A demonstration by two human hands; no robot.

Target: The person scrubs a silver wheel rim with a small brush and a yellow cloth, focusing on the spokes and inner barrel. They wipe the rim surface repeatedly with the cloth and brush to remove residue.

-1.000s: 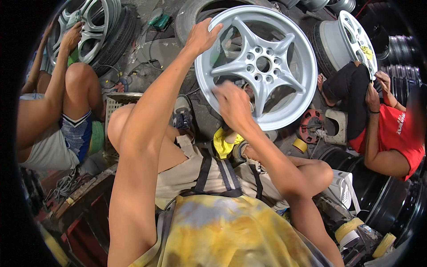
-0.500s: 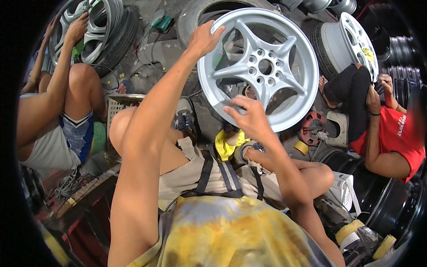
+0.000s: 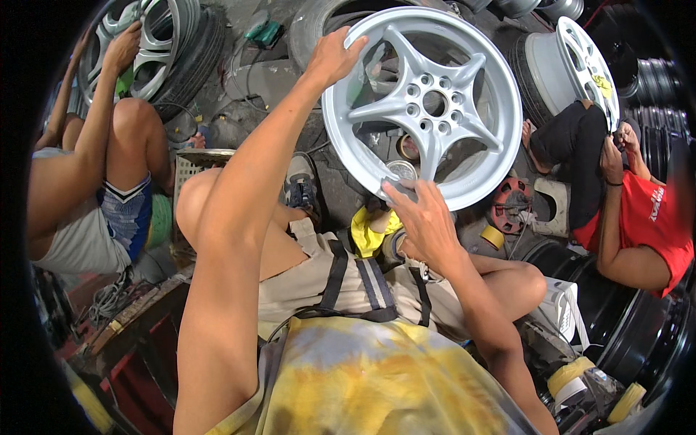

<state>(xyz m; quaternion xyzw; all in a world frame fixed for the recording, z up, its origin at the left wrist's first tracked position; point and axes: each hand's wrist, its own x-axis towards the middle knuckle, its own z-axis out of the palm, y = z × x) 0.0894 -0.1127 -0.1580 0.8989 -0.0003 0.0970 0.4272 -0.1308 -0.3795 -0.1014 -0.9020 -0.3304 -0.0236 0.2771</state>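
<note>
A silver-grey alloy wheel (image 3: 453, 116) with star-like spokes and a ring of bolt holes stands tilted before me. My left hand (image 3: 337, 58) is closed round its upper left rim, thumb on the face. At the lower rim, my right hand (image 3: 428, 221) has its fingertips against the edge. Between them is a thin grey piece, which looks like sandpaper and is mostly hidden. Through the spoke gaps show a round tin (image 3: 401, 170) and a tape roll (image 3: 407, 147). Yellow cloth (image 3: 372, 230) lies below the wheel, by my feet.
On the left, a person's hand (image 3: 123, 49) touches another alloy wheel. A person in a red shirt (image 3: 645, 228) sits at right by a white-faced wheel (image 3: 586, 69). Nearby are a red reel (image 3: 511, 205), a yellow tape roll (image 3: 492, 237), a green power tool (image 3: 263, 30) and a tyre (image 3: 308, 36).
My right hand has moved slightly right and down along the lower rim, with its fingers now pointing more upward. My left hand keeps its hold. The wheel has barely shifted.
</note>
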